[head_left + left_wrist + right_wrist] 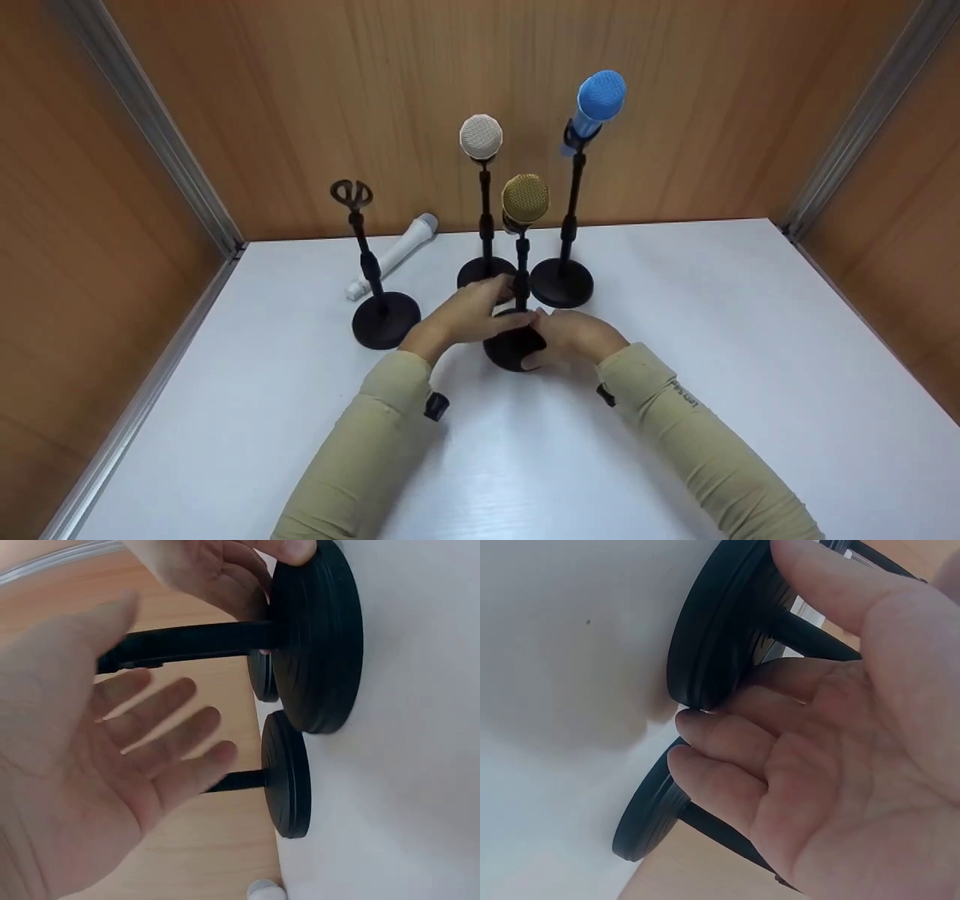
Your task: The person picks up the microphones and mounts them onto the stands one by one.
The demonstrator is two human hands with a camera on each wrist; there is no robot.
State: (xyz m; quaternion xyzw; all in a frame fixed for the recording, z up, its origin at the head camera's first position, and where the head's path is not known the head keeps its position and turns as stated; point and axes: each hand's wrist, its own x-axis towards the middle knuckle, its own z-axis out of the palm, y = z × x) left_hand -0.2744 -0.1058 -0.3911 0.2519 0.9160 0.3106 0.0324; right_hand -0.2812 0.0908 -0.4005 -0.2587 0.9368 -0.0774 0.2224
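Note:
A gold-headed microphone (526, 199) sits in the clip of a black stand with a round base (506, 351), in front of the other stands. My right hand (576, 334) holds that base, thumb on one side and fingers on the other; the right wrist view shows the thumb (829, 585) at the base's edge. Beside the pole, my left hand (474, 311) has its fingers spread and relaxed. In the left wrist view the left palm (75, 757) faces the pole (202, 639), its thumb and fingers apart.
Behind stand a white-headed microphone (481, 136) and a blue microphone (600, 97), each on a black stand. To the left, a stand (385, 321) has a bare clip, and a white microphone (405, 247) lies behind it. Wooden panels (300, 112) enclose the white table (735, 315).

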